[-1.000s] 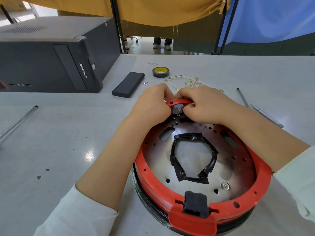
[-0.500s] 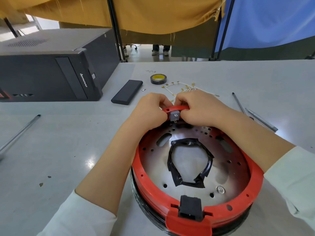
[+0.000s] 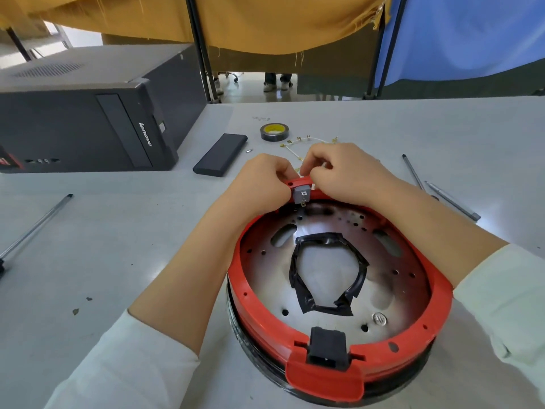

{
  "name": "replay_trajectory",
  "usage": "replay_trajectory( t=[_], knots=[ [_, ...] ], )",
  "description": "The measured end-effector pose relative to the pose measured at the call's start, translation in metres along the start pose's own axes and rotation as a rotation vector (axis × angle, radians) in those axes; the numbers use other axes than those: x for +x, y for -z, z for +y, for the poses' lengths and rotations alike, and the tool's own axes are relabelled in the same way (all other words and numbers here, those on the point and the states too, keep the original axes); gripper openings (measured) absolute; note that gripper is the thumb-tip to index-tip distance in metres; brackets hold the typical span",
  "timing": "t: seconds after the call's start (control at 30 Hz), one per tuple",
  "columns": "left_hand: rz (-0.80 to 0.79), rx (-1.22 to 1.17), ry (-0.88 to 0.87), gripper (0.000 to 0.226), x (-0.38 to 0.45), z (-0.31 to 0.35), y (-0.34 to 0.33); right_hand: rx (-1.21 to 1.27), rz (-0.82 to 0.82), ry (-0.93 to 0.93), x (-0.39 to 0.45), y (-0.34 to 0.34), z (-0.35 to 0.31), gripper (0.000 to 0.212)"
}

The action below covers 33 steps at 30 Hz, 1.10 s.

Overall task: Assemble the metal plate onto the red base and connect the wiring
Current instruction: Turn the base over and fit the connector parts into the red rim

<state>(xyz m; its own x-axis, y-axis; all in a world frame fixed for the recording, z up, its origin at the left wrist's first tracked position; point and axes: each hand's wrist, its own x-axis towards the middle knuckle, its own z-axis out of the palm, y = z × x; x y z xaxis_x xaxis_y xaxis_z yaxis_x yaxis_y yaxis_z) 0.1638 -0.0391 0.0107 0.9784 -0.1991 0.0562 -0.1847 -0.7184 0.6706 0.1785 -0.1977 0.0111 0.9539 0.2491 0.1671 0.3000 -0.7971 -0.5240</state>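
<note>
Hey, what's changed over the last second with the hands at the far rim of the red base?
Little changed. The right hand lifted its fingers off the small grey switch and now pinches at the top of the red base rim just behind it, leaving the switch's face uncovered. The left hand still grips the rim beside the switch. The metal plate, the wire harness and the tape roll stayed put.

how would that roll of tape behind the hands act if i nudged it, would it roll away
The roll of tape lies flat on the table, so a nudge would probably slide it, not roll it. It looks small and hollow, so likely light. Stood on edge, its round shape would probably let it roll.
</note>
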Motion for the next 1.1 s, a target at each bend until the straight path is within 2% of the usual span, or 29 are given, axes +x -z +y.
replay_trajectory(
  t=[0.1,0.23,0.37,0.43,0.67,0.73,0.83,0.9,0.97,1.03,1.1],
  knots=[
    [-0.019,0.088,-0.021,0.024,-0.002,0.001,-0.003,0.11,0.087,-0.082,0.006,-0.001,0.003,0.022],
    [-0.059,0.249,-0.045,0.031,-0.006,0.0,-0.009,0.415,0.271,-0.209,0.01,0.003,0.009,0.025],
    [-0.073,0.278,-0.054,0.047,-0.006,0.002,-0.009,0.608,0.206,-0.405,0.021,0.016,0.019,0.024],
    [-0.067,0.314,-0.064,0.047,-0.007,0.002,-0.009,0.463,0.148,-0.385,0.031,0.027,0.026,0.021],
    [-0.058,0.356,-0.075,0.043,-0.006,0.002,-0.011,-0.352,-0.243,-0.14,0.059,0.014,0.031,0.052],
    [-0.061,0.349,-0.073,0.043,-0.004,0.001,-0.011,-0.527,-0.246,-0.102,0.062,0.005,0.031,0.051],
    [-0.066,0.34,-0.071,0.043,-0.003,0.0,-0.011,-0.555,-0.246,-0.114,0.065,-0.003,0.033,0.044],
    [-0.067,0.338,-0.072,0.043,-0.002,0.0,-0.011,-0.539,-0.215,-0.111,0.065,-0.005,0.034,0.035],
    [-0.069,0.338,-0.069,0.043,-0.001,0.0,-0.011,-0.46,-0.075,-0.098,0.063,-0.001,0.032,0.029],
    [-0.07,0.335,-0.06,0.044,-0.002,0.001,-0.011,-0.238,0.077,-0.14,0.06,0.01,0.026,0.036],
    [-0.066,0.334,-0.046,0.044,-0.002,0.001,-0.01,0.12,0.158,-0.224,0.056,0.022,0.016,0.048]
  ],
)
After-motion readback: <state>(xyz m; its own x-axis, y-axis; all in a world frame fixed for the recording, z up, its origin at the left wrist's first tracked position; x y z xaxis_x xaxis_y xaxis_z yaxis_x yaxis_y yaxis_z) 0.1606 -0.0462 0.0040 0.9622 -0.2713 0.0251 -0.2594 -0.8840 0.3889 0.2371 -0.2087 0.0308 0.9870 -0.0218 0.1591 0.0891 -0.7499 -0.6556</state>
